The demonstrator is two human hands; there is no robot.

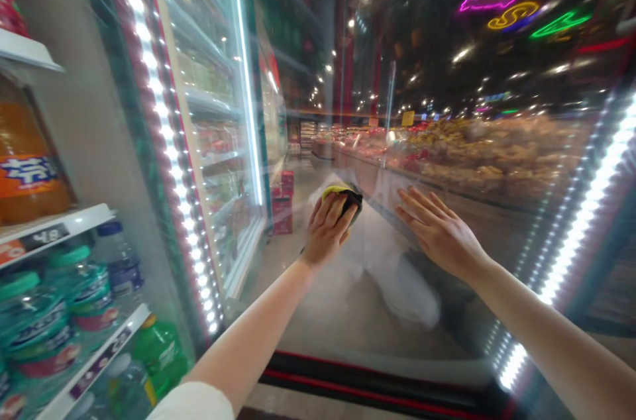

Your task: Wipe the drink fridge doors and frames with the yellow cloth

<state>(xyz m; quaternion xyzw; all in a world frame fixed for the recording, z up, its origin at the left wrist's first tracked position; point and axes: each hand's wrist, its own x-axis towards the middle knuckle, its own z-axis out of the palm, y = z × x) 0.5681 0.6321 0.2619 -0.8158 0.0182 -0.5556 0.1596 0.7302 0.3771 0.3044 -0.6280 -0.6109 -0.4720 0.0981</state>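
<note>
Fingers of the left hand (325, 228) lie close together, bent over a yellow-and-black cloth (352, 195) held toward the glass pane (308, 314); those of the right hand (444, 238) are stretched out, a little apart, no cloth showing, and I cannot tell whether they touch the pane. Across so broad a pane, long overlapping strokes with even pressure would likely serve best, the palm flat behind the cloth and its bunched edge tucked in. Around the work, shelves (84, 224) stand on the left, and 2 bright light strips (171, 135) flank the pane; glare could hide streaks. Bottles (40, 327) crowd the shelves near the left forearm (265, 314), so a wide swing might knock them. Price labels (50, 236) run along the shelf edges.
</note>
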